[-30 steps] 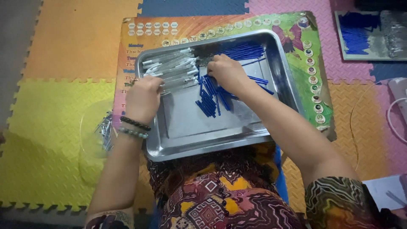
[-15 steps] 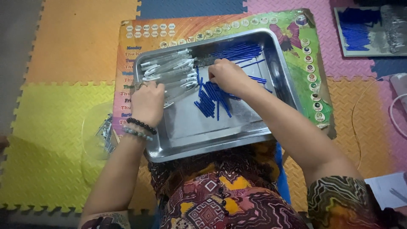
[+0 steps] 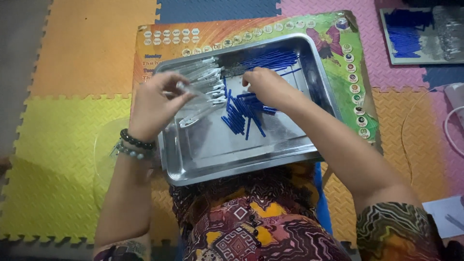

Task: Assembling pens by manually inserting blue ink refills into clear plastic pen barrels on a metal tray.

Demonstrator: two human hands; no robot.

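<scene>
Shiny steel tray holds slim blue refills at centre and clear tubes toward ten o'clock. Left hand pinches one clear tube; right hand curls fingers down on the refills, though what it grips cannot be told.

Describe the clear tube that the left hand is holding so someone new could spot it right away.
Find the steel tray on the person's lap. Over its left side the left hand pinches one clear plastic tube by its end. Unlike the clear tubes lying heaped in the tray and the blue sticks beside them, it is lifted above the pile.
</scene>
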